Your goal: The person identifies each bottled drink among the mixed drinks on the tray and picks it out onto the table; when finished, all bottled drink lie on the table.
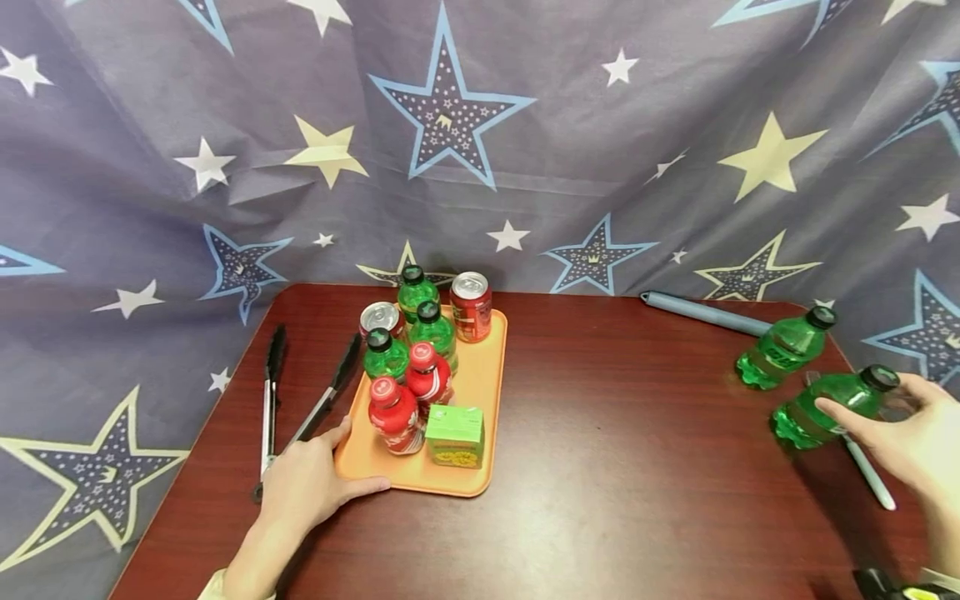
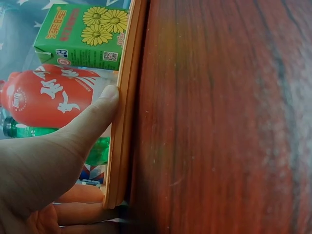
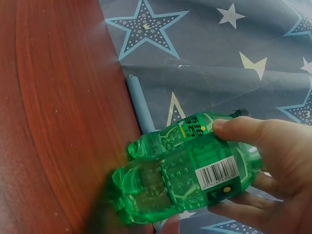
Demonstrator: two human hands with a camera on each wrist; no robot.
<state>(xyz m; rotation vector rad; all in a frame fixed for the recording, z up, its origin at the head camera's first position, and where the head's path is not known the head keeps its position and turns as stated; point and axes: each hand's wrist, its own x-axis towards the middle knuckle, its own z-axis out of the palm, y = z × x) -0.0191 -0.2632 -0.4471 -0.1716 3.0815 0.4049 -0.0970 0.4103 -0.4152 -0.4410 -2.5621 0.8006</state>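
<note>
Between right fingers [image 3: 234, 127]: green bottle [image 3: 185, 180].

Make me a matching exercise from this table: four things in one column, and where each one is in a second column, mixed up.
Things:
1. green juice carton
2. tongs
3. grey-blue tube
4. green bottle

Places:
A. far right edge of the table
B. in the right hand
C. near end of the orange tray
D. on the table left of the tray

Pairs: 1-C, 2-D, 3-A, 4-B
</note>
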